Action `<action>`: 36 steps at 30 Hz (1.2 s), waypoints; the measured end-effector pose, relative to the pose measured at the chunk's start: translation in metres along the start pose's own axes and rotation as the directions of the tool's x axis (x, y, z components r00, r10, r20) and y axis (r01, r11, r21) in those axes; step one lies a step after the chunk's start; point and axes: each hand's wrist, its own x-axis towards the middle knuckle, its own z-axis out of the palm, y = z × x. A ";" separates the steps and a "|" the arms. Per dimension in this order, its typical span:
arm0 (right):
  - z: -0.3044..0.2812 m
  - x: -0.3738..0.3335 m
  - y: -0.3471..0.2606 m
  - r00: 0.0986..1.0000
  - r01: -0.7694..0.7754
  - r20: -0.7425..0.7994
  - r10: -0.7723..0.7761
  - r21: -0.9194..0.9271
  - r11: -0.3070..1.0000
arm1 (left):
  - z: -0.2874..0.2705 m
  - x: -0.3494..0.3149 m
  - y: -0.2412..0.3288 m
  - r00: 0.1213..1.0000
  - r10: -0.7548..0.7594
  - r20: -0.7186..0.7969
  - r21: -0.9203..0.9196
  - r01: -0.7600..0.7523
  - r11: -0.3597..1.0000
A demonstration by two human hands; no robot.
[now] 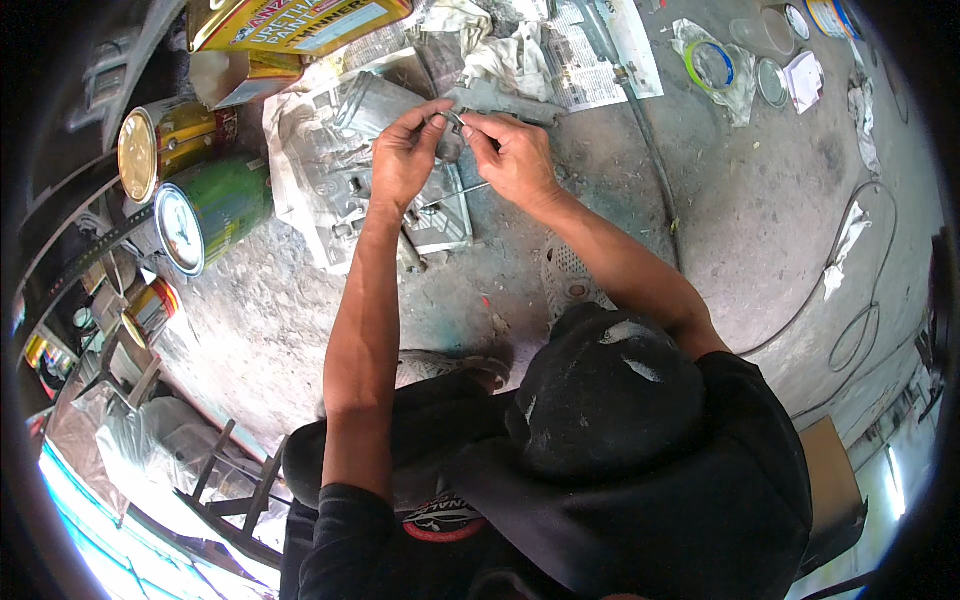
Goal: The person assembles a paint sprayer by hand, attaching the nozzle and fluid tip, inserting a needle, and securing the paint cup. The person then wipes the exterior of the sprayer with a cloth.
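Note:
My left hand (403,165) and my right hand (520,165) meet above the newspaper, fingertips pinched on a small dark metal piece (452,118). Its exact kind is too small to make out, and the fingers cover part of it. Just below my right hand, a thin metal rod (460,194) runs slantwise; whether the hand touches it I cannot tell. Newspaper sheets (300,215) lie under the hands, with several small metal parts (357,186) and a short rod-like tool (412,252) on them. Beyond my fingers lies a grey, dusty object (505,103).
Paint cans, one yellow (180,140) and one green (225,210), lie at the left below a large yellow tin (300,25). A crumpled rag (510,60) is at the back. A dark hose (655,160) crosses the floor. Tape rolls (709,65) and clear cups (765,35) sit far right.

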 end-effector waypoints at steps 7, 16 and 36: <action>-0.004 0.000 -0.007 0.997 -0.065 0.047 0.065 0.008 0.998 | -0.005 0.002 0.004 0.995 -0.092 0.025 0.001 0.092 0.996; -0.005 0.004 -0.007 0.997 -0.049 0.056 0.048 0.004 0.999 | 0.003 -0.001 0.014 0.996 0.055 -0.065 0.189 -0.042 0.981; -0.006 0.006 -0.003 0.980 0.166 0.137 -0.144 -0.167 0.972 | 0.010 -0.010 0.015 0.988 0.056 -0.145 0.210 -0.025 0.977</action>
